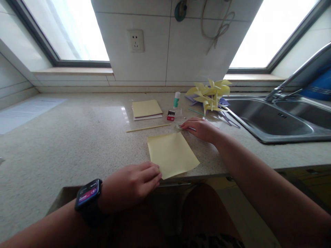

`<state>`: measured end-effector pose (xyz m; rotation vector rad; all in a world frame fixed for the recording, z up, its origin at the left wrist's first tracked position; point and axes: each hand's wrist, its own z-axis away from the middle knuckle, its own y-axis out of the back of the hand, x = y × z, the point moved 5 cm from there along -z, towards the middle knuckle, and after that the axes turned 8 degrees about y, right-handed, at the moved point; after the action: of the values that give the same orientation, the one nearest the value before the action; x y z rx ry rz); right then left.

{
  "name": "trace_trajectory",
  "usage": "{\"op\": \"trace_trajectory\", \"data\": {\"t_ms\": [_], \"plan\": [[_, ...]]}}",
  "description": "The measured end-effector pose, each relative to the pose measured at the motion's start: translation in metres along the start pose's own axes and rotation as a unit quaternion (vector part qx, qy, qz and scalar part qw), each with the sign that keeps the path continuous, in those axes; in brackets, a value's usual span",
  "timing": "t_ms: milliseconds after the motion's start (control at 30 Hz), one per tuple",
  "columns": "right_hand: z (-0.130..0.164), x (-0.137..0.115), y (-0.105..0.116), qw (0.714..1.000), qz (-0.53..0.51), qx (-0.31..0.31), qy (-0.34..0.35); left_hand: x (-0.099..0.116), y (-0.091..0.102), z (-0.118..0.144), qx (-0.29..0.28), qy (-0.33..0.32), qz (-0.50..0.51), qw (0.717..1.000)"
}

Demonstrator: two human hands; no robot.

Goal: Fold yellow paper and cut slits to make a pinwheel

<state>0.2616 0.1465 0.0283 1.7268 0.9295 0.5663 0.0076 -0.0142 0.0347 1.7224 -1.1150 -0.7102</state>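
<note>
Hands at a yellow paper sheet on the table

Left hand (133, 184) lies flat, fingers together, on the yellow paper sheet (172, 154); right hand (200, 129) fingers pinch a small object, unclear.

Speckled countertop (77, 137), tiled wall (168, 51), two bright windows (77, 27), steel sink (271, 120).

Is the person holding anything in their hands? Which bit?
The left hand presses the near left corner of the yellow paper sheet. The right hand rests fingertips on a small object, too blurred to identify.
</note>
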Motion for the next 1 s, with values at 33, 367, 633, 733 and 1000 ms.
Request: {"op": "trace_trajectory", "data": {"t_ms": [33, 367, 633, 733, 1000], "plan": [[0.000, 0.000, 0.000, 1.000, 0.002, 0.000, 0.000, 0.000, -0.001, 0.000, 0.001, 0.001, -0.006, 1.000], [0.003, -0.003, 0.003, 1.000, 0.018, -0.007, -0.006, 0.013, -0.015, -0.004, 0.031, 0.046, -0.037, 0.998], [-0.002, -0.002, 0.007, 1.000, 0.015, -0.011, 0.000, 0.030, -0.021, -0.025, 0.029, 0.110, 0.002, 0.994], [-0.002, -0.008, 0.017, 1.000, 0.015, 0.002, -0.007, 0.032, -0.025, -0.031, 0.035, 0.123, 0.005, 0.992], [0.040, -0.120, 0.049, 0.987, -0.035, 0.135, -0.075, 0.037, -0.040, -0.045, -0.006, 0.170, 0.029, 0.985]]}}
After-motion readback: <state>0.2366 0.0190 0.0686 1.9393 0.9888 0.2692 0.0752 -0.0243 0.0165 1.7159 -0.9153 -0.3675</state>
